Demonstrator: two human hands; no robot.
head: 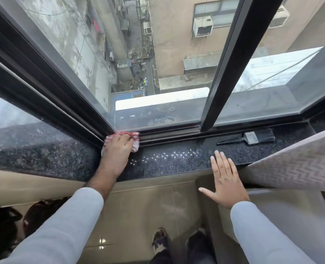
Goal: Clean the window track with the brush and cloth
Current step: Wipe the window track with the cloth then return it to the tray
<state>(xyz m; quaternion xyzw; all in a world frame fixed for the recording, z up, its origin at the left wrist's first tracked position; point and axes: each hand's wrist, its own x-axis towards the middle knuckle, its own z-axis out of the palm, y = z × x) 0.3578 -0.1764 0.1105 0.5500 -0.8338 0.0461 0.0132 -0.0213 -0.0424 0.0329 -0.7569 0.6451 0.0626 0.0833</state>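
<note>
1 head view shows everything. The left hand [118,147] presses a bunched red-and-white checked cloth [134,139] into the far-left end of the dark metal window track [169,133], fingers curled over the fabric and gripping it. The right hand [224,178] lies flat and spread on the near edge of the speckled black granite sill [177,161], holding nothing. The black-bristled flat paintbrush with its black handle [249,138] rests unused on the sill at the right, well apart from both hands. The wiping step looks to be in hand; next the cloth probably needs dragging rightward along the grooves, toward the dark upright sash frame [232,63].
</note>
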